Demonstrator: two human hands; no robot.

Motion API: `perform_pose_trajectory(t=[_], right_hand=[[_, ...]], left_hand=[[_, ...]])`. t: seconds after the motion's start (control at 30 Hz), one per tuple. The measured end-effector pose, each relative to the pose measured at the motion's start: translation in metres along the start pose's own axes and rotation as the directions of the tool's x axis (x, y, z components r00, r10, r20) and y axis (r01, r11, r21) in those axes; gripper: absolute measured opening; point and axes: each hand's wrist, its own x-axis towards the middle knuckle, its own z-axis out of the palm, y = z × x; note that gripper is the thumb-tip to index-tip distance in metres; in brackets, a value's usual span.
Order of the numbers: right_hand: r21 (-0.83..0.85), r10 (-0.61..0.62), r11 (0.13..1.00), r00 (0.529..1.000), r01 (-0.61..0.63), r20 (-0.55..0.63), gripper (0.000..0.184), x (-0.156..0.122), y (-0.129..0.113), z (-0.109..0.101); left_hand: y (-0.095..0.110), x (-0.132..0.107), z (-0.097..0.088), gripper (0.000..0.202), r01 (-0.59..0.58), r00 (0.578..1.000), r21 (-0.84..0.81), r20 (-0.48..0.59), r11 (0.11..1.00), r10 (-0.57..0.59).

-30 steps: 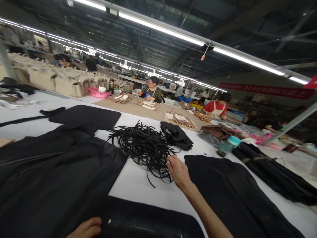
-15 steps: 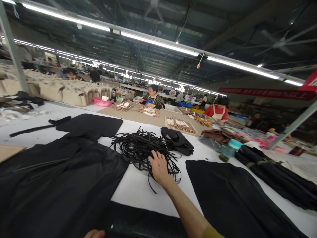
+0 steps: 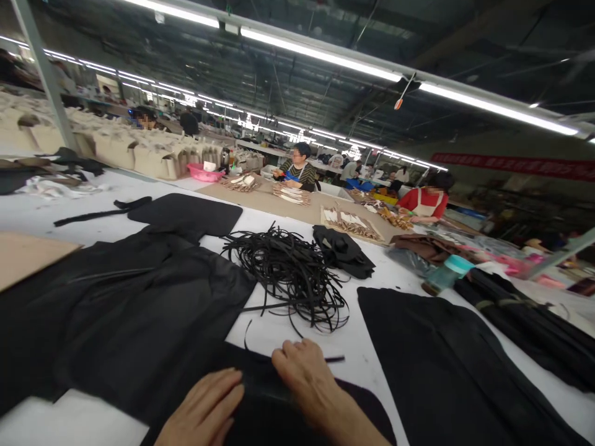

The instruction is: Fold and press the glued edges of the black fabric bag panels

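Note:
Low in the view, a dark, slightly shiny black panel (image 3: 260, 409) lies on the white table. My left hand (image 3: 204, 402) rests on it, its fingers extended and lying together. Just to the right, my right hand (image 3: 307, 378) has its fingers curled closed round a thin black strip (image 3: 335, 358). One end of that strip pokes out to the right of the hand, and a curved length shows to its left. Beyond both hands sits a tangled heap of black strips (image 3: 288, 266).
Large black pieces lie left (image 3: 158, 297) and right (image 3: 432, 347). A teal-lidded jar (image 3: 449, 275) stands beside a rolled black bundle (image 3: 525, 322). A tan board (image 3: 32, 257) is at far left. Two co-workers sit across the table, near a pink basin (image 3: 204, 172).
My right hand has left the heap and come back toward me with a strip. My left hand has moved further into view onto the panel. The camera has shifted.

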Motion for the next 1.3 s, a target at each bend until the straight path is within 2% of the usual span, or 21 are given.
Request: perform_pose_trajectory(t=[0.03,0.1,0.2,0.3,0.33,0.43,0.5,0.6,0.73,0.87,1.03,1.1,1.17,1.3], right_hand=[[0.007,-0.014,1.000,0.999,0.014,-0.043,0.027,-0.010,-0.010,0.007],[0.028,-0.041,0.999,0.992,0.045,-0.117,0.027,-0.028,-0.026,0.018],[0.116,-0.037,0.992,0.984,0.058,-0.176,0.029,-0.049,-0.036,0.023],[0.280,0.097,0.959,0.980,-0.045,-0.176,0.017,-0.068,-0.032,0.022],[0.330,0.159,0.939,0.974,-0.100,-0.160,0.013,-0.075,-0.028,0.022],[0.476,0.350,0.832,0.935,-0.284,-0.053,0.024,-0.095,-0.014,0.027],[0.562,0.455,0.722,0.889,-0.402,0.052,0.028,-0.108,-0.006,0.031],[0.627,0.541,0.590,0.825,-0.509,0.161,0.031,-0.124,0.005,0.036],[0.672,0.587,0.469,0.771,-0.573,0.248,0.031,-0.136,0.018,0.042],[0.723,0.601,0.361,0.740,-0.588,0.302,0.029,-0.140,0.030,0.050],[0.786,0.598,0.114,0.674,-0.607,0.434,0.027,-0.141,0.043,0.064],[0.777,0.613,0.050,0.634,-0.627,0.472,0.029,-0.141,0.049,0.069],[0.760,0.635,0.016,0.594,-0.649,0.494,0.032,-0.140,0.053,0.072],[0.719,0.670,0.021,0.543,-0.695,0.506,0.037,-0.137,0.057,0.074]], left_hand=[[0.007,0.009,-0.002,0.034,-0.015,0.996,-0.008,0.092,1.000,0.015],[0.020,0.022,-0.001,0.038,-0.004,0.981,-0.081,0.194,0.997,0.020],[0.031,0.022,0.006,0.023,0.160,0.953,-0.279,0.295,0.947,-0.074],[0.033,0.013,0.009,0.020,0.347,0.895,-0.417,0.415,0.840,-0.164],[0.033,0.011,0.008,0.020,0.393,0.875,-0.437,0.449,0.809,-0.182],[0.031,0.011,0.001,0.019,0.525,0.797,-0.434,0.553,0.732,-0.244],[0.027,0.014,-0.003,0.021,0.608,0.728,-0.403,0.627,0.684,-0.278],[0.019,0.020,-0.006,0.025,0.720,0.611,-0.339,0.723,0.606,-0.321],[0.006,0.025,-0.002,0.027,0.801,0.512,-0.275,0.774,0.532,-0.372],[-0.005,0.028,0.003,0.025,0.876,0.415,-0.214,0.791,0.433,-0.450],[-0.011,0.033,0.012,0.021,0.942,0.323,-0.217,0.790,0.255,-0.521],[-0.014,0.035,0.019,0.019,0.958,0.281,-0.193,0.790,0.214,-0.545],[-0.018,0.035,0.026,0.018,0.966,0.250,-0.166,0.783,0.196,-0.569],[-0.023,0.035,0.035,0.018,0.974,0.207,-0.107,0.766,0.197,-0.608]])
